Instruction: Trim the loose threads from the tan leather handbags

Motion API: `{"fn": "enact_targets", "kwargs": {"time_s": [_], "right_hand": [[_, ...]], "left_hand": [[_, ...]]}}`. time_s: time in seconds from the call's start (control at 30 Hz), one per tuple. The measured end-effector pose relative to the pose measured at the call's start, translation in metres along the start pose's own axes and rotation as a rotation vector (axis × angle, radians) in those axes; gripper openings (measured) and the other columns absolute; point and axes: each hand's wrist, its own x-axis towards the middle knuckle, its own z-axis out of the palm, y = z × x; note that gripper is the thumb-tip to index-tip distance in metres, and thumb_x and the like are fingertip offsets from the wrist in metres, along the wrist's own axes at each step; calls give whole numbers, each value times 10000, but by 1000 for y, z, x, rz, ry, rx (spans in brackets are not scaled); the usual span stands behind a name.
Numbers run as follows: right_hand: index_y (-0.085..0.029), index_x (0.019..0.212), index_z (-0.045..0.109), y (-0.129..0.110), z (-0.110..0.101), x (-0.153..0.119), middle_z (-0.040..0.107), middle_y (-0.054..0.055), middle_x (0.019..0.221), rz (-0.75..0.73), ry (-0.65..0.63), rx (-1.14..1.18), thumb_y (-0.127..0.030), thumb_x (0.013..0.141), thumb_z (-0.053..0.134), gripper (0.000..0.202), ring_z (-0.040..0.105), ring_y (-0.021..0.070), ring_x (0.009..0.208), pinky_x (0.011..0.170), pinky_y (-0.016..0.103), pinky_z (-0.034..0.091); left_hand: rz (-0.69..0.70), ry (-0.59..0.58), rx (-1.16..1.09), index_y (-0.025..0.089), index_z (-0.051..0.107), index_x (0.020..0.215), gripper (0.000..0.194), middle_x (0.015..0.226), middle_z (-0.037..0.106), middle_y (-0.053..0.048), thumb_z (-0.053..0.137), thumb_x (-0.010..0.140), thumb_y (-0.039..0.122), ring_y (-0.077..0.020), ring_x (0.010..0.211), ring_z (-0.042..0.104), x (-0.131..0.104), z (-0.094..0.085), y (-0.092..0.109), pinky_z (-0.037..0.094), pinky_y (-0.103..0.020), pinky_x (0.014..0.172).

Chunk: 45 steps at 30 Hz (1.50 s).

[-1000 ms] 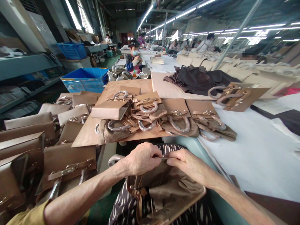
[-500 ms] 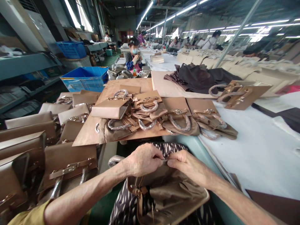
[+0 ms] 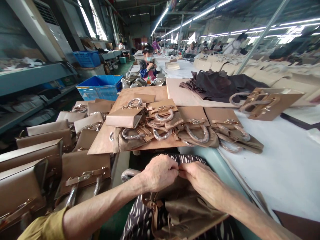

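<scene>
A brown handbag lies across my lap, its dark fabric lining turned outward. My left hand is closed in a pinch on the bag's upper edge. Right beside it, my right hand pinches the same edge, so the fingertips of both hands almost meet. One plastic-wrapped handle sticks out to the left, behind my left wrist. A thin tan strap hangs down the bag's left side. The fingers cover whatever small part of the edge is between them.
Several tan handbags with wrapped handles lie on a brown board ahead. More finished-looking bags stand in rows at left. A blue crate, dark fabric pieces and an upright bag are farther off. A masked person sits opposite.
The view has swung slightly left, so everything appears shifted right. Both hands keep their pinch on the bag's edge, now with fingertips closer together.
</scene>
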Motion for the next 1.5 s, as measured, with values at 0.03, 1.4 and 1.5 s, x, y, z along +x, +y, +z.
{"fn": "enact_targets", "kwargs": {"time_s": [0.03, 1.4, 1.5], "right_hand": [[-200, 735, 646, -1, 1, 0, 676, 35, 746, 4, 9, 9, -209, 853, 409, 264, 615, 184, 775, 686, 251, 403], [-189, 563, 442, 3, 13, 2, 483, -38, 530, 62, -44, -111, -359, 903, 361, 389, 420, 108, 545, 536, 244, 242], [-186, 575, 458, -4, 9, 7, 459, -45, 548, 91, -91, -19, -349, 883, 375, 358, 419, 107, 571, 528, 239, 245]], "left_hand": [[17, -15, -36, 148, 684, 697, 255, 559, 510, 16, 432, 693, 189, -104, 561, 428, 0, -2, -3, 293, -195, 504], [12, 140, -220, 142, 646, 665, 156, 691, 523, 30, 497, 702, 173, -74, 619, 456, -21, -3, -35, 317, -176, 543], [12, 142, -235, 136, 623, 645, 144, 668, 503, 36, 484, 678, 150, -69, 598, 432, -20, 0, -34, 301, -176, 527]]}}
